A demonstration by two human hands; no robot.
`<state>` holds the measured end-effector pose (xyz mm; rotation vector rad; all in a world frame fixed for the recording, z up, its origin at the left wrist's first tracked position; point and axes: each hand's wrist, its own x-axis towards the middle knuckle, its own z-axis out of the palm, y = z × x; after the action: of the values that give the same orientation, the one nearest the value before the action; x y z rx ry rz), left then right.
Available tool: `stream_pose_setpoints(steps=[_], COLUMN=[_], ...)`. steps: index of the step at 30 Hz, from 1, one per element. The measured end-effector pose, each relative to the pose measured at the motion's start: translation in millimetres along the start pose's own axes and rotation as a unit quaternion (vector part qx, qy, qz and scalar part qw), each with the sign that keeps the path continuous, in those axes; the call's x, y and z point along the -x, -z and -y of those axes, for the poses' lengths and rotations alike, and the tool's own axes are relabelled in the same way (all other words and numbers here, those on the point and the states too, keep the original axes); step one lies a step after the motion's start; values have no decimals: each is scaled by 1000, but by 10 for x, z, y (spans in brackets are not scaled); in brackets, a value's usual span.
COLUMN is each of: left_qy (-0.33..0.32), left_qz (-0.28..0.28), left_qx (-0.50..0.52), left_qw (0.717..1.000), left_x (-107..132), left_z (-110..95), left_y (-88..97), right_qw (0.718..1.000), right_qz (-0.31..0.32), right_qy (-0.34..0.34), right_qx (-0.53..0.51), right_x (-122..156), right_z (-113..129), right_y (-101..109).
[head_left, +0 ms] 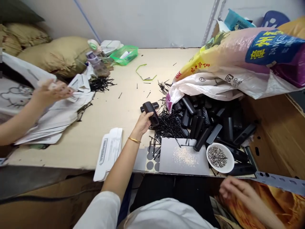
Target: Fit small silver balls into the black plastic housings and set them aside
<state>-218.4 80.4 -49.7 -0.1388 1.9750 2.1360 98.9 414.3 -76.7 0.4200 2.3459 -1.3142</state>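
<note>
While held by one side only in the left hand (143, 123), could slip: meaning the textured black plastic casing (151, 111), tilted, mid-table, at the left edge of the pile of thin black sticks (169, 125). Would probably drop among the sticks and scatter them, or knock the second black casing (156, 105) just beyond; can't tell if touching it. Could also catch sticks if dragged right. Farther right, if bumped, could slide down from the heap of loose black casings (213, 133), lying at odd angles, and tip the white bowl (230, 163) of small metal parts (216, 156) by the near edge. Could likewise sweep pale bits (184, 156) off the grey sheet (166, 159) by brushing across.

Pose: reaching in from near left, left arm extended, with thumb pressed on top, pinching the casing; can't see the fingers underneath. At near right: right hand (238, 190) held off the table edge, with fingers loosely bent, blurred; can't tell if holding anything.
</note>
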Motion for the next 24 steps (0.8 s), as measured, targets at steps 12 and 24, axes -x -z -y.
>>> stream_pose_setpoints(steps=[12,24], left_qy=[194,127], left_qz=[-28,3], left_qx=[358,351], left_qw=[913,928], left_x=[818,922], left_z=[211,576], left_y=[-487,-696], right_qw=[894,841], right_qz=[-318,-410], right_qy=[200,254], right_qx=[244,246], right_x=[-936,-1066], right_z=[7,192], right_y=[-38,-128])
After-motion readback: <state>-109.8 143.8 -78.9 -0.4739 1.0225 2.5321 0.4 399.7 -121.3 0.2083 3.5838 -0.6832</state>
